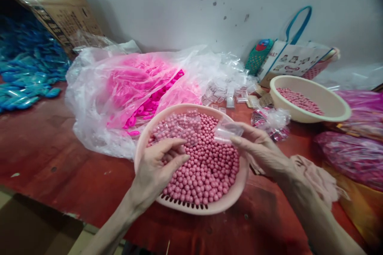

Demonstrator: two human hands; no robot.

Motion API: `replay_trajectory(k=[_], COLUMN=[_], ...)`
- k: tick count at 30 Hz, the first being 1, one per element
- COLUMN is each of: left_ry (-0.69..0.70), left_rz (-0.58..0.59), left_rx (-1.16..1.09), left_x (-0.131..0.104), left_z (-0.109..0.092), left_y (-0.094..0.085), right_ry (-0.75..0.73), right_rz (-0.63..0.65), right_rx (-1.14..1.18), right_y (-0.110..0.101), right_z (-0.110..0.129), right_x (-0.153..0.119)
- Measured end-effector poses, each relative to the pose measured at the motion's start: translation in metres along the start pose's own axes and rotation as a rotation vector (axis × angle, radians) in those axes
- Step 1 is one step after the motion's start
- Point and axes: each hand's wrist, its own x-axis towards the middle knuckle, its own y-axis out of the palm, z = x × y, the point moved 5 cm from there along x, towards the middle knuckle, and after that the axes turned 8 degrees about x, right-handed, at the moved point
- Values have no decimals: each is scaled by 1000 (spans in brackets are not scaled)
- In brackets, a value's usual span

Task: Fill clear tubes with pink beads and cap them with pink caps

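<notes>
Red table [32, 151] | tote bag [289, 60] lettering blurred | left hand [157, 163] parted over beads [205, 167]; right hand [265, 149] pinching clear packet [224, 131]

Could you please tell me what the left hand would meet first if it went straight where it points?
The left hand would probably meet the pink beads first, though its height above them is unclear.

Bare hands [157, 163], slender bare forearms [311, 205]
</notes>
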Motion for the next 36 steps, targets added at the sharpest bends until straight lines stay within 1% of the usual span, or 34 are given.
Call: replay_trajectory(k=[2,4,5,7,9,12,14,17,20,22,24,27,31,34,36], left_ry=[-50,-96,-109,-112,-115,-121,-95,-4,108,178,240,324,439,492,495], left_rz=[125,240,269,266,197,118,117,144,142,151,202,276,285,332,361], left_rx=[-135,-285,-344,-389,-303,-66,54,182,325,433,522,579,598,605,608], left_x=[1,-1,-2,-3,-5,-8,-10,-12,-9,-8,-8,-15,-27,-31,-31], left_z=[-4,-5,-4,0,8,16,16,7,-1,-2,0,4,1,4,8], left_y=[13,26,30,33,28,16,10,3,-4,-7,-7,-3,6,18,23], right_ry=[77,106,98,42,-64,-219,-285,-366,-379,-376,-384,-375,-364,-305,-236], right_rz=[129,216,242,250,213,168,161,131,105,102,139,236,310,351,368], right_rx=[28,62,73,-1,-186,-494,-675,-1001,-1334,-1491,-1486,-1305,-1157,-1050,-985], right_y=[27,46,52,56,53,44,41,40,39,36,33,31,28,24,20], right_z=[-10,-20,-25,-31,-34,-32,-29,-20,-10,-7,-9,-20,-38,-48,-52], right_x=[-3,-5,-5,-4,-2,0,0,0,1,3,6,8,6,11,19])
